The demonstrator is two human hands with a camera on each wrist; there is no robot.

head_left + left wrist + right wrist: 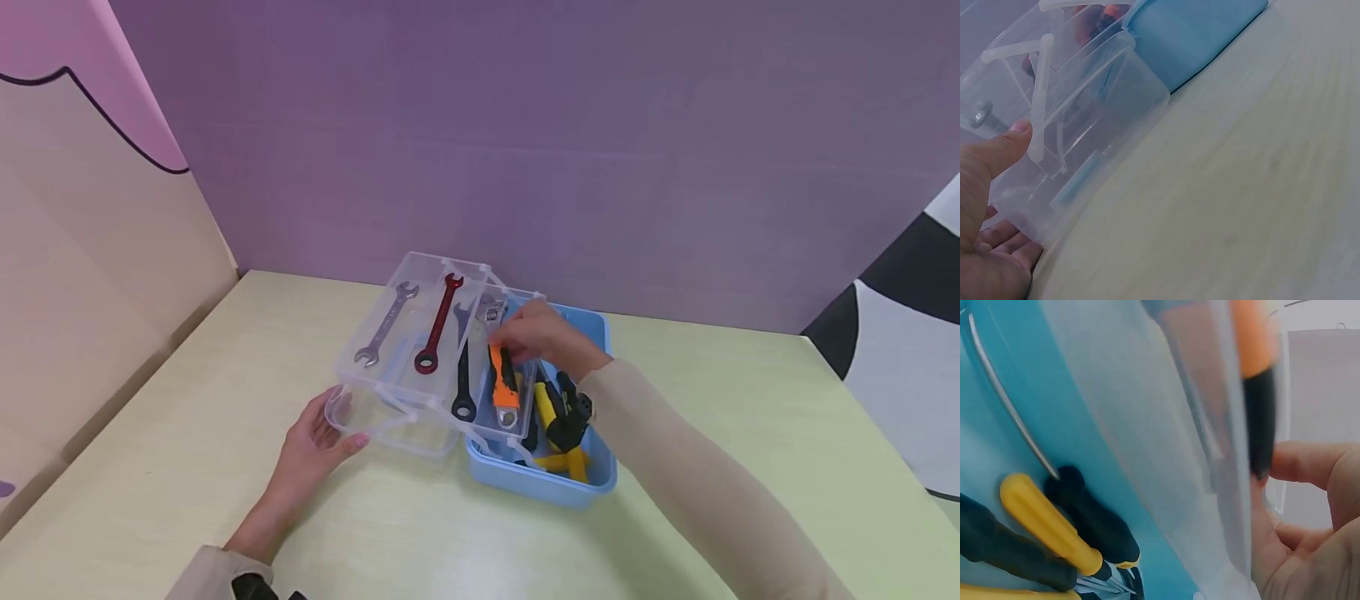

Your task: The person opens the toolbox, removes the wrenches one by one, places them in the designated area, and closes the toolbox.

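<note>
A clear fold-out tray (420, 260) is spread open over a blue toolbox (558, 490) on the pale table. In it lie a silver wrench (386, 325), a red wrench (438, 325), a black wrench (462, 379) and an orange-and-black wrench (505, 387). My left hand (330, 429) holds the tray's near left corner, with the thumb (1010, 144) on its wall (1104, 106) and the fingers beneath. My right hand (504, 340) reaches over the right compartment and pinches the far end of the orange wrench (1254, 337). Its fingers (1310, 465) show through the clear wall.
Yellow-and-black pliers (558, 412) and other yellow-handled tools (1047, 525) lie in the blue box (997, 444) under the tray. A purple wall stands close behind. A beige panel closes the left side. Bare tabletop (1241, 187) lies in front and to both sides.
</note>
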